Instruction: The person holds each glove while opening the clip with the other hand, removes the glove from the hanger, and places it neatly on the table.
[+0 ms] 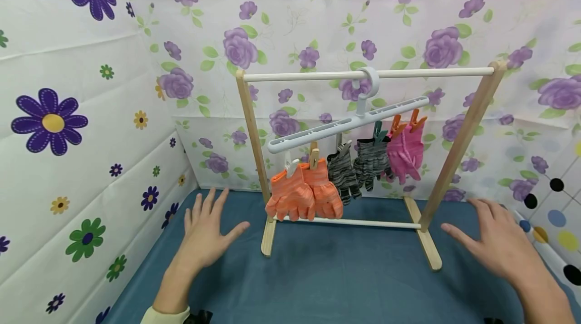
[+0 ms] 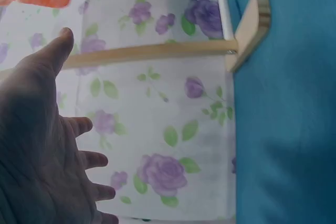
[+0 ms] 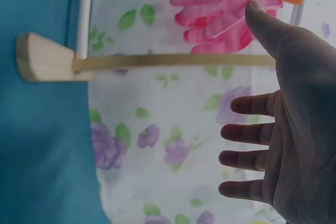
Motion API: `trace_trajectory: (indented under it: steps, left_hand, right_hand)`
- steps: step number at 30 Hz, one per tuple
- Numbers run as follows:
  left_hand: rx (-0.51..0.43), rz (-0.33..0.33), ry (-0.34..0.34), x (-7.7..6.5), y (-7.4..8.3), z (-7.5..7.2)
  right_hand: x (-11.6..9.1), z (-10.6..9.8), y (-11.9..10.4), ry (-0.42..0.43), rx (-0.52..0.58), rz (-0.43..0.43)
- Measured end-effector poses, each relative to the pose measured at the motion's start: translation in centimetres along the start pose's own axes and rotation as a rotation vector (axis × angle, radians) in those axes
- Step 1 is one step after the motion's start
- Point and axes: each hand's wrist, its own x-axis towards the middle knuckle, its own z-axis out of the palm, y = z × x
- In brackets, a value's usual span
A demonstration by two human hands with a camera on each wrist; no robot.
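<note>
A small wooden rack [image 1: 463, 147] carries a grey-white hanger [image 1: 349, 124] hooked over its top bar, tilted with the left end lower and nearer. Clipped beneath it by clothespins [image 1: 313, 155] are orange gloves [image 1: 295, 193], black-and-grey gloves [image 1: 372, 160] and pink gloves [image 1: 406, 152]. My left hand [image 1: 206, 235] is left of the rack, fingers spread, holding nothing. On the other side, my right hand [image 1: 497, 235] is likewise spread and touches nothing. The wrist views show the left palm [image 2: 37, 145] and the right palm [image 3: 310, 124] facing the rack, apart from its posts.
A blue cloth [image 1: 345, 273] covers the table under the rack. Behind stands a floral backdrop [image 1: 195, 127], with a flower-printed sheet [image 1: 104, 172] along the left and a dotted cloth [image 1: 556, 218] at the right. The rack's feet [image 1: 426, 243] stick out toward the front.
</note>
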Motion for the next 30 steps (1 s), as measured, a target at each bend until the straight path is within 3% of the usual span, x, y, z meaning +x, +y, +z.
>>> trace_trajectory:
  steps: [4,14,30]
  left_hand:
    - [-0.032,0.047,0.018,-0.2,1.2,-0.4]
    - [-0.168,0.164,0.06,-0.4,4.1,-1.3]
    - [-0.448,0.265,0.132,0.5,8.6,-1.5]
  right_hand:
    - [0.0,-1.1,-1.4,-0.024,0.018,0.003]
    - [0.1,-2.8,-4.9,-0.03,0.109,-0.084]
    - [1.5,-4.3,-9.5,-0.063,0.281,-0.224]
